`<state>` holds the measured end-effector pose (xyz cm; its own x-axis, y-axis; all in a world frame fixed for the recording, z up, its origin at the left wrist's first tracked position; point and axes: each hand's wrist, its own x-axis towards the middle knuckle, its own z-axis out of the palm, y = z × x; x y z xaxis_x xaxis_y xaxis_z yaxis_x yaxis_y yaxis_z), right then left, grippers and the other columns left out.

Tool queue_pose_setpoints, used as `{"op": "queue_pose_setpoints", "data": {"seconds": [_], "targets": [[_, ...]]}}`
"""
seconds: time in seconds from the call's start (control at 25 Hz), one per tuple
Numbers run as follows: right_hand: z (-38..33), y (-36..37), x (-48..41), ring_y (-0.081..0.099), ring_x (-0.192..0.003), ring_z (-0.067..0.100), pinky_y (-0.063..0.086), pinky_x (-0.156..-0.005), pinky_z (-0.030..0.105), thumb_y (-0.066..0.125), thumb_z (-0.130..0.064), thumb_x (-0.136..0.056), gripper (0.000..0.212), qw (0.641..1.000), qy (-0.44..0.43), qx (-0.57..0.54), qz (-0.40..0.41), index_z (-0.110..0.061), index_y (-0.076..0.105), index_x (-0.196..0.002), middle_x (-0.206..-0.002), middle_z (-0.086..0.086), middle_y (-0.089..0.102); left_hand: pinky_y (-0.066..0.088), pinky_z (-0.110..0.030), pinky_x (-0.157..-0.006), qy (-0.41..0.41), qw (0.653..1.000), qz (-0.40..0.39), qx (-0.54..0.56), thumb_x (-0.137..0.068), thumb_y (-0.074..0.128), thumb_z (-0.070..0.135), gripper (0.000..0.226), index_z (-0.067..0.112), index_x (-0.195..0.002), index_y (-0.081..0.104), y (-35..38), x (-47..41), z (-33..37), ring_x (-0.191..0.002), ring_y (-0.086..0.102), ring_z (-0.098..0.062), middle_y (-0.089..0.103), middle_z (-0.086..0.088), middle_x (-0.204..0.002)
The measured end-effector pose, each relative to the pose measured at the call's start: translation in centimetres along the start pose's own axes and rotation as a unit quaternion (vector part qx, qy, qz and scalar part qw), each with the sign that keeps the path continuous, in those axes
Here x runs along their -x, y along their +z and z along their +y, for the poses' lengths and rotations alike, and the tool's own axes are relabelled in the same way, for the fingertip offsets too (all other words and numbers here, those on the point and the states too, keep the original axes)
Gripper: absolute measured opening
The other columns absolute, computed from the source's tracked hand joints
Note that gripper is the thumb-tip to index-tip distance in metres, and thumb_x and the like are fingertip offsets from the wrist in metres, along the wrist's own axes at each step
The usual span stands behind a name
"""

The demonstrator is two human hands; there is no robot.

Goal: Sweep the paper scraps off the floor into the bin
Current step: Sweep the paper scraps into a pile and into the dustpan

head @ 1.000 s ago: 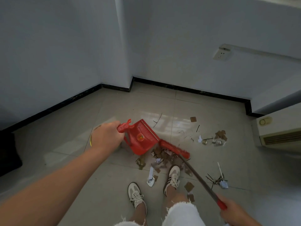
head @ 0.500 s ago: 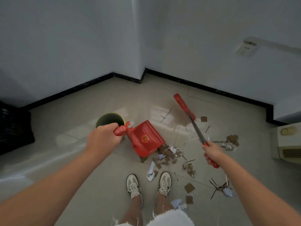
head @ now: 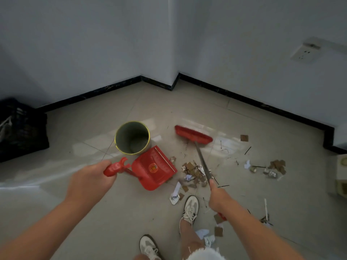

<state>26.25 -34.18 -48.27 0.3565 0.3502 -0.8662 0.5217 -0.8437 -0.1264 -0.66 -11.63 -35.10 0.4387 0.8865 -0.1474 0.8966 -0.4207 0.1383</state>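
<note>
My left hand point(head: 90, 180) grips the handle of a red dustpan point(head: 154, 167), whose pan rests on the tile floor just in front of a round bin point(head: 132, 137) with a yellow rim. My right hand point(head: 218, 197) holds the metal shaft of a red broom point(head: 193, 136); its head sits on the floor beyond the main heap of paper scraps point(head: 194, 172), which lies right of the dustpan's mouth. More scraps point(head: 274, 168) are strewn to the right, and others lie near my feet point(head: 207, 236).
A black crate point(head: 20, 130) stands against the left wall. White walls with black skirting form a corner behind the bin. A pale low unit point(head: 342, 177) sits at the right edge. My two shoes point(head: 189, 208) are below the scraps.
The broom head swung from pointing up and back to lying crosswise on the floor beyond the scraps. The view shifted, showing the whole bin, and one foot stepped back.
</note>
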Motion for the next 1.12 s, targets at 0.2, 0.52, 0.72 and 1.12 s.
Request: {"op": "queue_pose_setpoints", "data": {"seconds": [0.2,0.52,0.72,1.12], "targets": [[3.2,5.0,6.9,0.058,-0.088,0.019,0.048,-0.071,0.024,0.042,0.0,-0.091,0.078,0.995,-0.035,0.092,-0.018,-0.027,0.004,-0.154,-0.108,0.01,0.06,0.041,-0.034,-0.052,0.0,0.999,0.014,0.033,-0.081,0.069,0.029,0.034,0.017,-0.06,0.045,-0.5,2.7,-3.2,-0.058,0.056,-0.042,0.058,-0.015,-0.057],[7.2,12.0,15.2,0.063,-0.094,0.018,0.048,-0.083,0.024,0.04,-0.004,-0.082,0.081,0.995,0.014,0.091,-0.044,-0.038,0.014,-0.151,-0.107,0.005,0.061,0.034,-0.028,-0.049,0.031,0.998,0.033,0.033,-0.074,0.057,0.034,0.026,0.013,-0.06,0.051,-1.5,10.9,-13.4,-0.05,0.053,-0.038,0.055,-0.009,-0.051],[7.2,11.6,16.8,0.067,-0.065,0.018,0.053,-0.059,0.027,0.044,-0.011,-0.078,0.077,0.997,0.0,0.068,0.038,-0.05,0.028,-0.143,-0.086,0.001,0.069,0.033,-0.03,-0.051,-0.016,0.999,0.041,0.031,-0.079,0.07,0.023,0.028,0.011,-0.061,0.053,-2.7,14.1,-18.4,-0.053,0.049,-0.036,0.055,-0.011,-0.054],[-4.4,12.9,6.4,0.054,-0.062,0.016,0.049,-0.055,0.029,0.038,-0.022,-0.097,0.052,0.995,-0.089,0.033,0.006,-0.03,0.029,-0.148,-0.088,0.009,0.059,0.035,-0.03,-0.053,-0.084,0.996,-0.004,-0.005,-0.08,0.07,0.024,0.028,0.015,-0.061,0.051,-0.6,16.8,-19.1,-0.053,0.044,-0.032,0.043,-0.004,-0.051]]}}
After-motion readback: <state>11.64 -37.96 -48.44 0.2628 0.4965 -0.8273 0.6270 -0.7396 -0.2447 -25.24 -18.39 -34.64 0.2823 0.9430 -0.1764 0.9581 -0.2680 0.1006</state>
